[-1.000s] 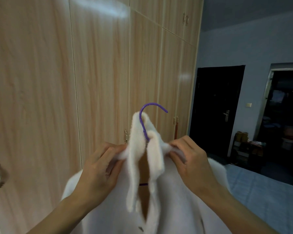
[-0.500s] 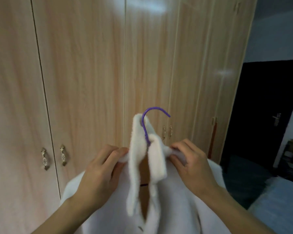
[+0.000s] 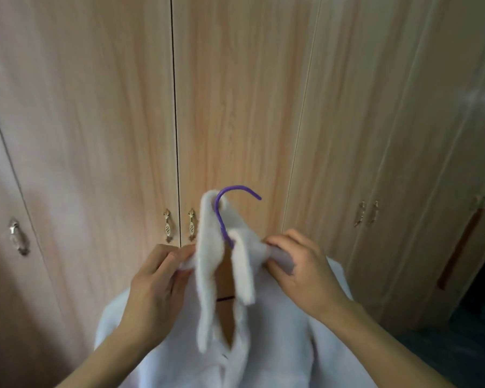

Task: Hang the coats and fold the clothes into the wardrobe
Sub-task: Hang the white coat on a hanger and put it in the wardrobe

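A white fleecy coat [image 3: 277, 345] hangs on a purple hanger [image 3: 224, 208] whose hook sticks up above the collar. My left hand [image 3: 154, 284] pinches the coat's left shoulder and my right hand [image 3: 300, 270] pinches its right shoulder, holding it up in front of the shut wooden wardrobe doors [image 3: 235, 107]. The collar flaps droop between my hands. Most of the hanger is hidden under the cloth.
The doors carry small metal handles: a pair [image 3: 179, 225] just behind the coat, one [image 3: 18, 239] at far left, another pair [image 3: 367, 212] at right. A red strap [image 3: 459, 247] hangs on the right-most door. Dark floor shows at bottom right.
The view has swung left: the dark doorway and the bed have left the frame, and the middle pair of door handles now lies right behind the coat. My grip is unchanged.
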### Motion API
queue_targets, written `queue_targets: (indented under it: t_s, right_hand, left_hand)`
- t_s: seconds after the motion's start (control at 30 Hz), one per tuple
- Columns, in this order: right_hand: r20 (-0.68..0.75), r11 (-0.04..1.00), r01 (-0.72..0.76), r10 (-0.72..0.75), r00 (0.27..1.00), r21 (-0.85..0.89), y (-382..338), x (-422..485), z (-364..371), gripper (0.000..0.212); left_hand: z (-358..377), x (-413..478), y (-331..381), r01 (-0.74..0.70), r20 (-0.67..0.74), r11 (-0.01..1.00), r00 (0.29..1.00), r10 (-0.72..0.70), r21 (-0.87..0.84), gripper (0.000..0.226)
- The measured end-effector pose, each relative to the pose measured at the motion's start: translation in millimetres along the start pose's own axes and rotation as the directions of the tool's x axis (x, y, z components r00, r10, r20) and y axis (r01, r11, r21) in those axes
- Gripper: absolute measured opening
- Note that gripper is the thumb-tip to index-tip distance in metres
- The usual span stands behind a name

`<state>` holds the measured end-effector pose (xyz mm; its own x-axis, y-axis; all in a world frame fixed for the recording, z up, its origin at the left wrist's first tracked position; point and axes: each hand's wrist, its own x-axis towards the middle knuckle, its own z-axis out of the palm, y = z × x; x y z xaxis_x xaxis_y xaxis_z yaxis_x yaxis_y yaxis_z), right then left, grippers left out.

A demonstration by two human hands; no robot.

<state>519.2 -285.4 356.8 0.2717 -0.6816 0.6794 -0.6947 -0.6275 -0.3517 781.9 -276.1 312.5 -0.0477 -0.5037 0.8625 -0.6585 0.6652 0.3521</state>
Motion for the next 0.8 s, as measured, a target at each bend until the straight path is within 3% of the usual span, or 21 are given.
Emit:
queue_targets:
  t_s: [0.1,0.27,0.8]
  right_hand:
    - [-0.002,0.995,0.05,-0.05,0.999,0.081,11,18,26,0.024]
    - [0.002,0.971,0.096,-0.099,0.995,0.219,37,45,66,0.029]
    - [0.134,0.904,0.147,-0.217,0.967,0.401,46,111,180,0.032]
  left_hand:
    - [-3,0,-17,-0.037,0.06,0.987,0.998,0.028,0.157,0.027]
    - [-3,19,-39,-0.167,0.178,0.876,0.979,0.094,0.453,0.022]
    - [-25,22,-118,-0.126,0.205,0.734,0.979,-0.019,0.668,0.022]
